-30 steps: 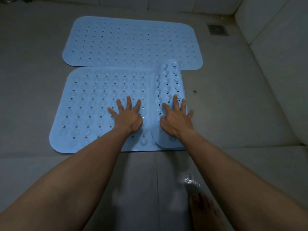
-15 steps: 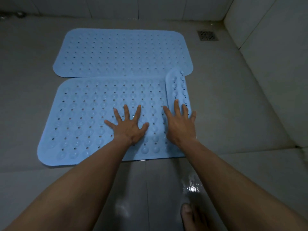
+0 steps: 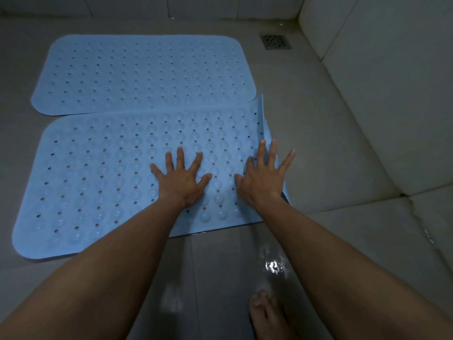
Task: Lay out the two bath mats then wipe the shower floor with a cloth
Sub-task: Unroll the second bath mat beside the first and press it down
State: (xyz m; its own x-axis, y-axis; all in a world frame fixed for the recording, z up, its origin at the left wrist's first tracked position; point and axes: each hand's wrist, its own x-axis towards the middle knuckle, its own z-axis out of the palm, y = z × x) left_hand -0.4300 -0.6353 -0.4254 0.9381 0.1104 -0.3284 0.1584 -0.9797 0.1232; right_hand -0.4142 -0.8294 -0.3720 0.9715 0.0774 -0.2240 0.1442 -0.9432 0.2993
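Note:
Two light blue perforated bath mats lie on the grey tiled shower floor (image 3: 331,148). The far mat (image 3: 142,72) lies flat. The near mat (image 3: 103,173) is spread almost fully, and only its right edge (image 3: 261,114) still curls up a little. My left hand (image 3: 182,179) presses flat on the near mat with fingers spread. My right hand (image 3: 266,176) presses flat on the mat's right end, fingers spread, little finger reaching past the edge. No cloth is in view.
A square drain grate (image 3: 275,41) sits in the far right corner of the floor. Tiled walls rise at the back and on the right (image 3: 380,82). A wet patch (image 3: 273,266) shines on the floor by my bare foot (image 3: 266,315).
The folded-over right end of the near mat has been unrolled to the right under my right hand and now lies nearly flat. My left hand stayed pressed on the mat.

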